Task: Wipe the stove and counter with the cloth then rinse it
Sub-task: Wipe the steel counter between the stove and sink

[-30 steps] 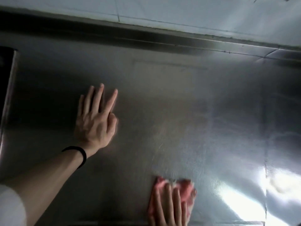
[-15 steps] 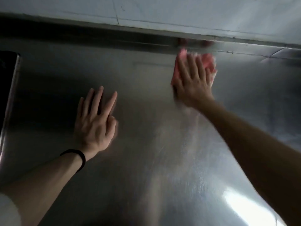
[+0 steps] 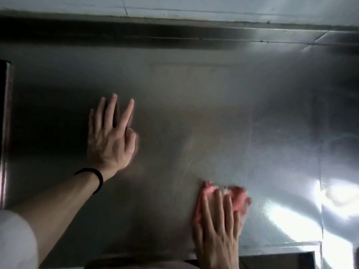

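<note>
A pink cloth (image 3: pixel 238 197) lies flat on the steel counter (image 3: pixel 194 105) near its front edge. My right hand (image 3: pixel 217 230) presses down on the cloth with flat, spread fingers, covering most of it. My left hand (image 3: pixel 110 136) rests flat on the bare counter to the left, fingers apart, holding nothing. A black band circles my left wrist. No stove burner shows in this view.
A dark raised steel ledge (image 3: pixel 174 35) runs along the back below a pale tiled wall (image 3: pixel 194 6). A dark edge (image 3: pixel 4 123) borders the counter on the far left. A dark rectangular opening (image 3: pixel 275 261) sits at the front right. Bright glare (image 3: pixel 291 214) marks the right side.
My right hand has pulled the cloth from the back ledge toward the front edge, after pushing it back there a moment earlier. My left hand has stayed in place.
</note>
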The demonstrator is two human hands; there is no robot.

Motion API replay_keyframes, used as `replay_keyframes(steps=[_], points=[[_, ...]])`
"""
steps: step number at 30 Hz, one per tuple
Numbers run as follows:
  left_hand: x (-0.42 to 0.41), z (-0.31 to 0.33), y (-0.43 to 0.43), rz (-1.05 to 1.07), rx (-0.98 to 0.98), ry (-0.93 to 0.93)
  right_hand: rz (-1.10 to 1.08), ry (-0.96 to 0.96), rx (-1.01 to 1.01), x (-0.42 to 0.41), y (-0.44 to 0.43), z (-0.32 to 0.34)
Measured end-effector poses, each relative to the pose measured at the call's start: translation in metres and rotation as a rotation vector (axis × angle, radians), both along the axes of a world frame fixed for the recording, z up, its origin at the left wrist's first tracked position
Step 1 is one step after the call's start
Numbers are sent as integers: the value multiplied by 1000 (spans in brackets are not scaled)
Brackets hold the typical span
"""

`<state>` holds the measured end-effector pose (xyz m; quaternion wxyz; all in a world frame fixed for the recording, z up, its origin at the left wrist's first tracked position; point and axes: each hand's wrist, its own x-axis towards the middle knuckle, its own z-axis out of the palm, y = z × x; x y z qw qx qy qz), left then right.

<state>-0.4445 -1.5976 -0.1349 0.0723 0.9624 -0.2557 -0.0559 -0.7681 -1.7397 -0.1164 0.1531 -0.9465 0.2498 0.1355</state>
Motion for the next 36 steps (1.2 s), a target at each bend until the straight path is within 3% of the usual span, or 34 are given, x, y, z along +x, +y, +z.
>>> replay_keyframes(steps=[4,8,12,15,19,24,27,32,36], points=[[-1,3,-1,3,5,3,-41,30,-8,-31,15,6],[0,2,-1,-8,15,-1,-18,-74,-2,18,-57,1],[0,0,1,-29,5,-28,-297,-88,-19,63,-156,-6],[0,-1,1,-32,-27,-47,-469,-93,-23,74,-177,-10],[-2,-2,2,-24,-52,-47,-580,-117,-27,72,-92,-8],[0,-5,3,-28,-75,-47,-303,-89,35,51,111,-6],[0,-6,5,-39,-82,-47,-180,-78,29,53,189,-6],[3,-9,6,-57,-81,-32,-44,-95,-1,38,160,-4],[5,-6,4,-62,-75,-7,-174,-94,-9,-5,63,-5]])
